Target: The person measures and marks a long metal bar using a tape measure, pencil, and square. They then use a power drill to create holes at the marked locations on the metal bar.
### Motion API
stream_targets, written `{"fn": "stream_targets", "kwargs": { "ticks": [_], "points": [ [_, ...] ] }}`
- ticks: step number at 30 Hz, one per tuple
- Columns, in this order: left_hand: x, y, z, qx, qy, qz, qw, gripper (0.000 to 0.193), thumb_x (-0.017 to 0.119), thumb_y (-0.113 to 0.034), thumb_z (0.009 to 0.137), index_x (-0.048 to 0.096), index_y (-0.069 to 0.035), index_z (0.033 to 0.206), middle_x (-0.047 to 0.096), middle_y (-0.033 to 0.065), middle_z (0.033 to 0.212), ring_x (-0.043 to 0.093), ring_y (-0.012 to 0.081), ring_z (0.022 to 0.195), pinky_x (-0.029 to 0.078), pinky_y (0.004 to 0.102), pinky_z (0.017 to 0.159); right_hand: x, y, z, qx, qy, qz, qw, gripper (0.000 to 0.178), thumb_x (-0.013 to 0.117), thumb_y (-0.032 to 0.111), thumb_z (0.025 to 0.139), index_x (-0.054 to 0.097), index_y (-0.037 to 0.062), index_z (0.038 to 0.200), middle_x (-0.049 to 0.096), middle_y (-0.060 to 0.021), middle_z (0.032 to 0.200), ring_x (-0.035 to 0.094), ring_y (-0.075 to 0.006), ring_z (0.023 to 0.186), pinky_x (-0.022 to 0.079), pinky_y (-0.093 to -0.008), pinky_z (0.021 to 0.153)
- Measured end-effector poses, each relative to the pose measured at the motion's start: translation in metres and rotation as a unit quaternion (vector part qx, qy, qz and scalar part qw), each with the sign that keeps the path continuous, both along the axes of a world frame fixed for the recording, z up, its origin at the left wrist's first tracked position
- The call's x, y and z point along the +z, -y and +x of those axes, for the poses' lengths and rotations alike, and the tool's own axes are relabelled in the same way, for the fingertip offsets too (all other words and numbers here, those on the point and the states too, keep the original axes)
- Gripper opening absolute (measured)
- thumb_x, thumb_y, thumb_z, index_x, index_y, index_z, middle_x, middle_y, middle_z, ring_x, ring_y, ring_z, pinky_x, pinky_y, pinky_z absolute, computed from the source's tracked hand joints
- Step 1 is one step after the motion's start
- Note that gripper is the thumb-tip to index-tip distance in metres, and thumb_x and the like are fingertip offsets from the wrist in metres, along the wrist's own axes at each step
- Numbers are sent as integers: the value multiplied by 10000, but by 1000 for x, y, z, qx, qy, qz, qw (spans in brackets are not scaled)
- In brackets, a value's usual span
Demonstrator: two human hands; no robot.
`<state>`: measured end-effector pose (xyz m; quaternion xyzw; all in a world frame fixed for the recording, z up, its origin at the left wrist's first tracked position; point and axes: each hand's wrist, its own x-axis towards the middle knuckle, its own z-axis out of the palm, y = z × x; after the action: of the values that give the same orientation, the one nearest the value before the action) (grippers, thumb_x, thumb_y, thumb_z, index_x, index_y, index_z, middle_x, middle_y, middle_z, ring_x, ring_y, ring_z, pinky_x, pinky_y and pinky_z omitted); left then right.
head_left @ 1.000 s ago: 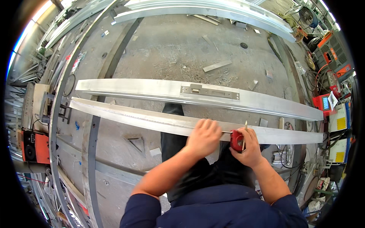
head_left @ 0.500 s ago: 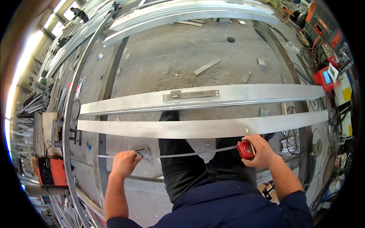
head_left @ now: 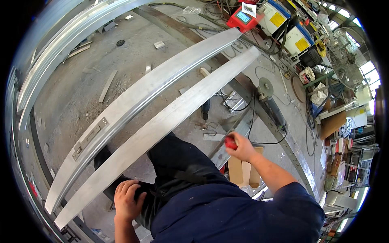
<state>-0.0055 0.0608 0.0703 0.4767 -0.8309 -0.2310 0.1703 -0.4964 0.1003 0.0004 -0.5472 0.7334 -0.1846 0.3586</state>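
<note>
My right hand [head_left: 244, 150] is closed around a red tape measure [head_left: 231, 142], held out over a steel frame rail beside a cardboard box. No blade shows out of the tape. My left hand [head_left: 127, 200] lies on my left thigh, fingers loosely apart, with nothing seen in it. In front of my legs a flat silver metal bar [head_left: 162, 125] runs from lower left to upper right. Beyond it, roughly parallel, lies a silver profile [head_left: 150, 81] with a slotted lock plate [head_left: 90, 137] set into its face.
An angle grinder [head_left: 270, 109] with its cord rests on the steel beam at right. A drill [head_left: 205, 110] is on the floor past the near bar. An open cardboard box [head_left: 241, 172] stands below my right hand. Farther off are a red device with a screen [head_left: 243, 18] and a fan [head_left: 347, 58].
My view has swung right. The stretched tape blade is back in its case. My left hand let go of it and dropped to my thigh; my right hand moved out to the right.
</note>
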Motion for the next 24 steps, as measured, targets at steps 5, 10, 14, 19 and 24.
{"fn": "stream_targets", "kwargs": {
  "ticks": [5,10,14,19,24],
  "points": [
    [8,-35,58,93,3,76,993,229,793,-107,777,689,-47,972,734,133,1026,695,372,990,536,460,886,-94,-6,-26,-58,-189,-9,980,688,846,290,800,532,41,1360,637,-256,1235,604,-443,1171,498,-488,1020],
    [-15,-65,99,300,-41,182,935,208,778,-217,901,710,-29,959,716,159,958,686,369,925,542,409,811,-147,-57,-74,-13,-323,-138,936,837,886,188,717,502,-1,1436,600,-234,1321,615,-415,1154,526,-479,978],
    [-81,-115,182,575,-100,130,802,282,756,-238,935,725,39,978,751,147,853,704,219,778,542,350,729,-62,30,-30,-5,-173,-191,966,704,812,132,853,465,-24,1446,559,-219,1425,545,-357,1316,395,-430,1153],
    [-205,-195,258,732,-197,226,612,308,731,-272,947,732,32,1002,745,102,848,683,179,739,524,341,656,37,140,112,244,28,-355,902,415,701,118,967,535,1,1329,608,-201,1394,564,-340,1315,378,-436,1162],
    [-294,-218,279,765,-306,276,495,343,748,-308,925,736,21,1022,727,87,867,657,186,711,513,352,635,54,172,286,423,33,-321,846,552,774,368,931,563,-3,1280,646,-209,1337,593,-398,1242,438,-476,1096]
  ]
}}
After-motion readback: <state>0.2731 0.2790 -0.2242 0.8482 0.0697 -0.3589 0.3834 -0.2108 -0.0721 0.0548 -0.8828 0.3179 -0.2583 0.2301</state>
